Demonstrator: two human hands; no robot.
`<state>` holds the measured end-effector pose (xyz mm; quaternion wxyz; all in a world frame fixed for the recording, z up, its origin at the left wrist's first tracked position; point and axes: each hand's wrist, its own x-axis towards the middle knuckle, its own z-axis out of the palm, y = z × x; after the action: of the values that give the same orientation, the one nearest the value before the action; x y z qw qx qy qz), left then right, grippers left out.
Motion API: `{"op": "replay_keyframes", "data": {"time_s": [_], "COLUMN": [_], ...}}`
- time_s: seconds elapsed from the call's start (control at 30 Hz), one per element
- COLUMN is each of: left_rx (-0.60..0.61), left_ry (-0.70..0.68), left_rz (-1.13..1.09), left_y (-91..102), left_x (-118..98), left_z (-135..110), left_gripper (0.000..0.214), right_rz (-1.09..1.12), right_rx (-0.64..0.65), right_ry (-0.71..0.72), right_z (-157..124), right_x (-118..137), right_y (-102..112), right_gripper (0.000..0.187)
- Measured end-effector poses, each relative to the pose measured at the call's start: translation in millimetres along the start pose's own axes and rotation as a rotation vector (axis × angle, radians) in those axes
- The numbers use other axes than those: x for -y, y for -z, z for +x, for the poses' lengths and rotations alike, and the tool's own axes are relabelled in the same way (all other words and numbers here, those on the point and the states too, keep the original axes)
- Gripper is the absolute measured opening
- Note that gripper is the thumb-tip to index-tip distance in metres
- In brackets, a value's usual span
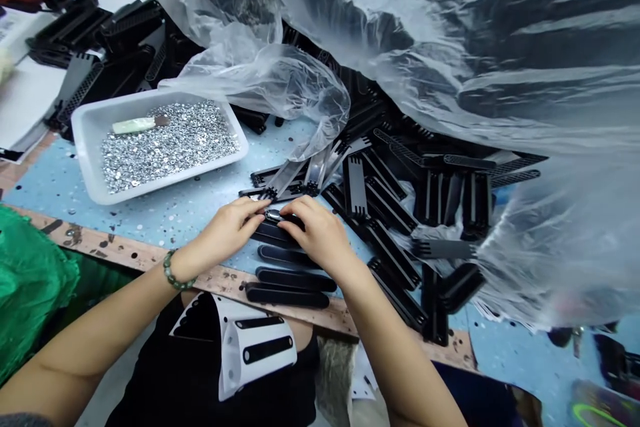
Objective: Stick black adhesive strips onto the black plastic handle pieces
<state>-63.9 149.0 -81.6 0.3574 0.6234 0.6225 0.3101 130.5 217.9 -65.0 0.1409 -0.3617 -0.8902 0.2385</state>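
Note:
My left hand point(225, 230) and my right hand point(315, 233) meet over a small silver metal fitting point(273, 215), with fingertips of both pressing on it. The fitting sits at the end of a black plastic strip point(275, 235), which my fingers partly hide. Below my hands lie several similar black strips point(285, 278) in a row, close to the table's wooden edge. A beaded green bracelet point(175, 270) circles my left wrist. Slotted black plastic pieces point(355, 185) lie just beyond my right hand.
A white tray point(160, 147) of loose silver rings, holding a small brush, stands at the far left. Clear plastic sheeting point(500, 80) hangs over the back and right. Black slotted pieces are heaped behind. A green bag point(30, 287) lies at the lower left, and a white-and-black piece point(245, 347) rests on my lap.

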Motion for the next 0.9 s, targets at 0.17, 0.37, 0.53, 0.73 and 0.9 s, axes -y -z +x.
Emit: {"op": "replay_keyframes", "data": {"time_s": [0.17, 0.37, 0.53, 0.73, 0.9], "left_rx": [0.033, 0.032, 0.171, 0.247, 0.253], "left_ry": [-0.028, -0.008, 0.158, 0.172, 0.229], "left_rz": [0.017, -0.055, -0.258, -0.461, -0.544], "left_y": [2.2, 0.6, 0.5, -2.0, -6.9], "left_x": [-2.8, 0.5, 4.4, 13.6, 17.3], "left_z": [4.0, 6.7, 9.9, 13.6, 14.7], "left_gripper": [0.032, 0.032, 0.040, 0.041, 0.040], "right_rz": [-0.066, -0.124, -0.170, -0.209, -0.190], "right_rx": [0.055, 0.074, 0.111, 0.155, 0.117], "right_ry": [0.036, 0.084, 0.101, 0.104, 0.122], "right_z": [2.4, 3.8, 6.7, 9.5, 7.6], "right_x": [2.0, 0.4, 2.8, 7.2, 5.4], "right_y": [2.6, 2.0, 3.0, 4.7, 1.1], "right_gripper": [0.013, 0.012, 0.012, 0.013, 0.011]}}
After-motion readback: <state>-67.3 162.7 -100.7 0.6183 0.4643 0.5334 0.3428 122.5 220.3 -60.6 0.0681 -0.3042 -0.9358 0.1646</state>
